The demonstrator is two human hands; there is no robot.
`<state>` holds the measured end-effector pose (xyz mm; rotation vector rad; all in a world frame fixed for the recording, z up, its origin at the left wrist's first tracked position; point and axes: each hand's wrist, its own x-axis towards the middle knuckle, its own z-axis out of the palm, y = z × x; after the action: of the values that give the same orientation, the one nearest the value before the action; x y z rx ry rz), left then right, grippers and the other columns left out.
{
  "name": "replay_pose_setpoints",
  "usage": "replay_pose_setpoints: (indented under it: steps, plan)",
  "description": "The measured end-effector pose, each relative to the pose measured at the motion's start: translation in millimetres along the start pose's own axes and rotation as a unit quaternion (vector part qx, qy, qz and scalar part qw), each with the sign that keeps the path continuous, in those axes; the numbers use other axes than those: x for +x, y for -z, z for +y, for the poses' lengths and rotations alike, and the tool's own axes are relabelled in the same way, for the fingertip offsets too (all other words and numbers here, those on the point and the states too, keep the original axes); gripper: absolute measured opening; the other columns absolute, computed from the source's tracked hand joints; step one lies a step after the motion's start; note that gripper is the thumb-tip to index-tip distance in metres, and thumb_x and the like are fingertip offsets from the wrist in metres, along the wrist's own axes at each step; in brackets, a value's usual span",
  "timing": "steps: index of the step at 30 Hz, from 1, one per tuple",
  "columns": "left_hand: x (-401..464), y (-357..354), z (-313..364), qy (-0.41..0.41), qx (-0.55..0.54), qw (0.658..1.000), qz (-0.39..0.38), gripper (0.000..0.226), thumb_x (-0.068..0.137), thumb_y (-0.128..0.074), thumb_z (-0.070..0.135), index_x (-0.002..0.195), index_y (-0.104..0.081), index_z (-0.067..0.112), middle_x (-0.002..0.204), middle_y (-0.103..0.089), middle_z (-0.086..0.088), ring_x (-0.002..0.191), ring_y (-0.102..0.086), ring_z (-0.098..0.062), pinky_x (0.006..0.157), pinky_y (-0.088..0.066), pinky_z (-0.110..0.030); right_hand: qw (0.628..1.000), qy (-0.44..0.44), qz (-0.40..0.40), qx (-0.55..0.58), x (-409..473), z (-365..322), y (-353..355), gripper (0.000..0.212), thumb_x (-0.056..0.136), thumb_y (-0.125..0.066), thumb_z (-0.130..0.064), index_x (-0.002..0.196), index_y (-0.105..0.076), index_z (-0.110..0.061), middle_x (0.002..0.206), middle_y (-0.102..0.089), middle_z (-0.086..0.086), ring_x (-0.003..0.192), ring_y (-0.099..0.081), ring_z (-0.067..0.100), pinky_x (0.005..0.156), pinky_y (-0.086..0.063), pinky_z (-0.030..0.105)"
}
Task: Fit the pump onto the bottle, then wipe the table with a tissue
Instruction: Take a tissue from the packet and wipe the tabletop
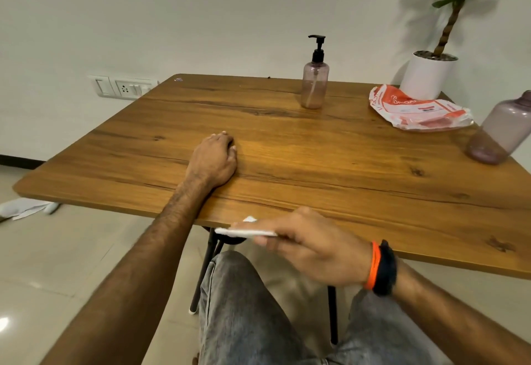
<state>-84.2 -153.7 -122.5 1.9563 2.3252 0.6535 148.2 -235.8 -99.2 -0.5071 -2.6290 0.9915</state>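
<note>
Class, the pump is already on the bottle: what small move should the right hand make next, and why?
Probably bring the right hand forward and lay its folded tissue on the table, since the tissue hangs just off the near edge, with wiping not yet begun.

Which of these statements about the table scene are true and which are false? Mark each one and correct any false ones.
1. The pump is fitted on the bottle. True.
2. The right hand holds a white tissue. True.
3. The left hand grips the bottle. False: it rests on the table, apart from the bottle.
4. The tissue lies flat at the table's middle. False: it is held at the near edge.
5. An orange and white packet lies by the white plant pot. True.
</note>
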Motion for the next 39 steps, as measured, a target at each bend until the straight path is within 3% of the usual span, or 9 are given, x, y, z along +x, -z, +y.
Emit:
replay_pose_setpoints:
  steps: [2,5,9,13,24,27,31,37,39]
  plan:
    - [0,1,0,-0.001,0.000,1.000,-0.002,0.040,0.099,-0.043,0.022,0.131,-0.055,0.003,0.144,-0.050,-0.016,0.134,-0.044,-0.031,0.114,-0.032,-0.041,0.980,-0.036,0.004,0.196,5,6,17,0.034,0.098,-0.048,-0.029,0.106,-0.066,-0.001,0.078,-0.064,0.015,0.070,-0.062,0.026,0.063,-0.049,0.038]
    - [1,0,0,0.006,-0.004,1.000,-0.004,0.041,0.098,-0.041,0.022,0.132,-0.054,0.003,0.144,-0.050,-0.016,0.134,-0.044,-0.031,0.113,-0.034,-0.042,0.898,-0.105,0.065,0.422,17,26,45,0.031,0.090,-0.054,-0.029,0.110,-0.067,-0.009,0.100,-0.074,0.004,0.089,-0.069,0.015,0.075,-0.057,0.027]
    - [3,-3,-1,0.008,0.004,1.000,0.004,0.042,0.100,-0.041,0.023,0.135,-0.052,0.005,0.149,-0.045,-0.014,0.139,-0.040,-0.029,0.117,-0.028,-0.037,0.821,-0.145,0.172,0.526,43,54,76,0.029,0.096,-0.051,-0.018,0.118,-0.063,-0.003,0.116,-0.070,0.013,0.102,-0.069,0.022,0.083,-0.059,0.035]
    - [4,-7,-4,0.001,-0.002,1.000,0.011,0.041,0.100,-0.042,0.023,0.135,-0.053,0.005,0.150,-0.044,-0.014,0.139,-0.040,-0.028,0.117,-0.025,-0.034,0.781,-0.180,0.198,0.564,65,75,93,0.023,0.098,-0.049,-0.011,0.113,-0.063,0.000,0.109,-0.072,0.014,0.094,-0.072,0.022,0.070,-0.061,0.032]
    - [5,-3,-3,0.001,-0.036,0.999,0.020,0.041,0.098,-0.046,0.023,0.135,-0.054,0.007,0.145,-0.050,-0.011,0.135,-0.045,-0.024,0.115,-0.030,-0.030,0.819,-0.198,0.236,0.483,81,106,87,0.023,0.090,-0.055,0.007,0.106,-0.065,-0.005,0.104,-0.070,0.012,0.089,-0.069,0.019,0.074,-0.060,0.029]
    - [2,5,9,0.039,-0.216,0.974,0.050,0.039,0.095,-0.056,0.030,0.131,-0.060,0.015,0.131,-0.064,-0.001,0.118,-0.060,-0.012,0.098,-0.041,-0.020,0.835,-0.195,0.267,0.440,81,106,86,0.022,0.087,-0.062,0.005,0.106,-0.065,-0.005,0.104,-0.070,0.011,0.089,-0.068,0.020,0.078,-0.058,0.034]
    - [5,14,35,0.069,-0.462,0.884,0.005,0.056,0.077,-0.080,0.032,0.129,-0.059,0.022,0.108,-0.070,0.012,0.096,-0.068,0.000,0.075,-0.056,-0.014,0.854,-0.178,0.294,0.390,83,104,84,0.029,0.082,-0.069,0.001,0.110,-0.064,-0.007,0.106,-0.071,0.012,0.095,-0.068,0.023,0.086,-0.056,0.042]
    - [14,13,56,0.045,-0.403,0.914,0.030,0.070,0.070,-0.086,0.017,0.131,-0.054,0.016,0.106,-0.070,-0.006,0.091,-0.070,-0.017,0.076,-0.062,-0.033,0.867,-0.186,0.337,0.317,79,100,84,0.041,0.075,-0.081,-0.015,0.111,-0.062,-0.017,0.102,-0.072,0.006,0.096,-0.070,0.021,0.081,-0.059,0.036]
    - [12,10,59,0.024,-0.381,0.920,0.085,0.067,0.070,-0.086,0.017,0.129,-0.055,0.018,0.096,-0.071,-0.001,0.085,-0.069,-0.012,0.074,-0.061,-0.026,0.848,-0.221,0.405,0.262,80,98,84,0.041,0.072,-0.082,-0.031,0.106,-0.064,-0.017,0.101,-0.071,0.004,0.095,-0.069,0.018,0.084,-0.059,0.040]
